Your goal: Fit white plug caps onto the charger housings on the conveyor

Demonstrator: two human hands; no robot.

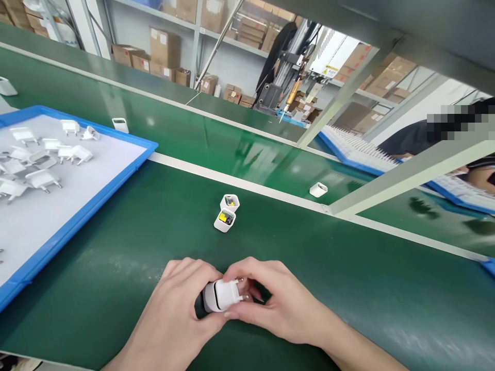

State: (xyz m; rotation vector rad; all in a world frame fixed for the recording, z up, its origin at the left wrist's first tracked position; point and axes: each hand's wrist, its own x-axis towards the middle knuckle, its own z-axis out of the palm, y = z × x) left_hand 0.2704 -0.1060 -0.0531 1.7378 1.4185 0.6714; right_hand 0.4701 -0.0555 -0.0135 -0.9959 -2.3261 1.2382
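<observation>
Low in the centre, my left hand (180, 304) is closed around a white charger housing (209, 299), with something dark showing behind it. My right hand (284, 304) pinches a white plug cap (229, 293) with two metal pins between thumb and fingers. Cap and housing are lined up and touching or nearly so, with a dark gap along their joint. Just beyond my hands, two open white charger housings stand together, a nearer one (220, 226) and a farther one (223, 204). Yellow and black parts show inside them.
A blue-rimmed tray (77, 221) at left holds several loose plug caps (43, 179). Past a pale rail (232, 179), white housings stand on the green belt, one at right (318, 190), another near the tray (120, 125). A slanted metal post (417, 172) and a co-worker (406, 136) are at right.
</observation>
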